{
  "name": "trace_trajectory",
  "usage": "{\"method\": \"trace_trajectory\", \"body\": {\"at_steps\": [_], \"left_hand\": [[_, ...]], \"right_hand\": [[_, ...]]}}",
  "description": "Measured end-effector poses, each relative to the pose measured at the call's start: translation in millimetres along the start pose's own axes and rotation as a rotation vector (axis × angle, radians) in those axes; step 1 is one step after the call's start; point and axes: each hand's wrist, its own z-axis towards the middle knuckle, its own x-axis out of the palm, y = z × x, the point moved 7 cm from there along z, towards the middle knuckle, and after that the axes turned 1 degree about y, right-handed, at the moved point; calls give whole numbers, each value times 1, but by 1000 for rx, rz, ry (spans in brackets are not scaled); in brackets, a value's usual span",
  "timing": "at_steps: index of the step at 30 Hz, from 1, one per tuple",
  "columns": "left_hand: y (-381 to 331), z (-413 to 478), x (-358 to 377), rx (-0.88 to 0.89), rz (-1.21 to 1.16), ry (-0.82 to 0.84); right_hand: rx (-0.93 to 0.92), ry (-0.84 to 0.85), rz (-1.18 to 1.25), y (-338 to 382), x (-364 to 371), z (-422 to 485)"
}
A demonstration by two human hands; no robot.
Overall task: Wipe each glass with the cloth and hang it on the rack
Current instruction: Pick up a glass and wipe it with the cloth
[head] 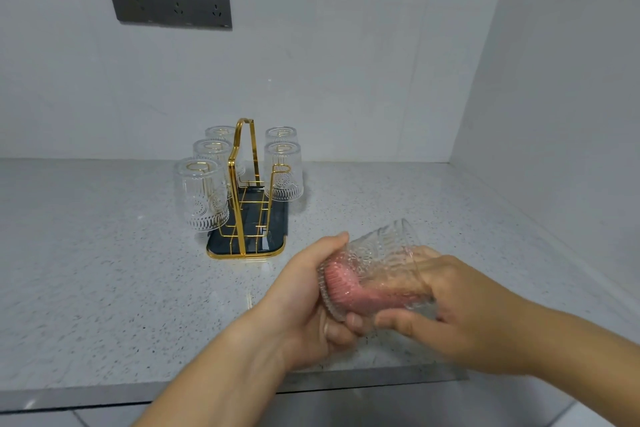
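Note:
A clear patterned glass [381, 253] lies tilted between my hands, just above the counter's front part. A pink cloth [349, 282] is stuffed inside it. My left hand [308, 302] grips the cloth at the glass's mouth. My right hand [460, 312] wraps around the glass's base end. Behind them stands a gold wire rack [244, 163] on a dark tray [273, 239]. Several glasses hang upside down on it, the nearest left glass [201, 194] and the right glass [284, 172] among them. The front right hook [281, 168] is bare.
The speckled grey counter [104, 270] meets white walls behind and on the right. A dark socket panel [169, 1] sits on the back wall. The counter's front edge [104, 392] runs below my forearms.

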Motion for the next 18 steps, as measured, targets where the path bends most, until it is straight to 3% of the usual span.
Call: {"method": "trace_trajectory", "body": {"at_steps": [3,8,12,15,18], "left_hand": [[0,4,-1,76,121,50],[-9,8,-12,400,379,-108],[-19,2,-18,509,422,-219],[-23,3,-27,512,396,-266],[-24,5,-25,499,321,-250]], "right_hand": [[153,-24,305,-17,-2,2],[342,-56,696,-43,7,2],[410,-123,1077,-50,16,-1],[398,-176,1111,-54,12,-1],[331,-216,987,-47,8,-1]]}}
